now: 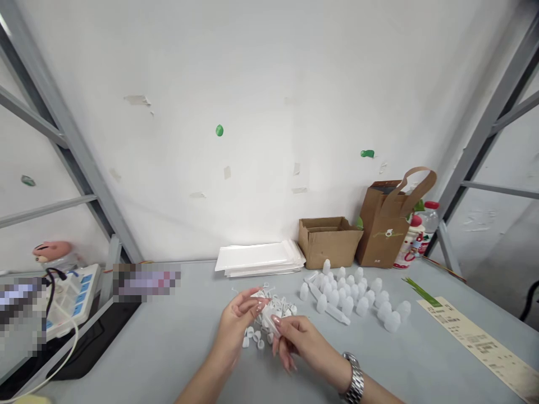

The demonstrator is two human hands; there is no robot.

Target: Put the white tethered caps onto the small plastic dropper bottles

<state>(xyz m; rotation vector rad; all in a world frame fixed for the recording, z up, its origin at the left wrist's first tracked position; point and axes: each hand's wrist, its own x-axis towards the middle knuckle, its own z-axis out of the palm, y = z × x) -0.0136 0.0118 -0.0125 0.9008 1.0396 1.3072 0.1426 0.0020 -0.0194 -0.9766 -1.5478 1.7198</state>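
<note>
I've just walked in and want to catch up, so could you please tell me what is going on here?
A person's right hand holds a translucent plastic piece by a pile of small white parts on the grey table. The left hand is close beside it; whether it grips anything is unclear. To the right is a cluster of translucent pieces, with a cardboard box behind.

Single wide head view: sits above the near side of the gray tabletop (pixel 160 336), close over it, facing forward and down, white wall (pixel 261 73) behind it.
</note>
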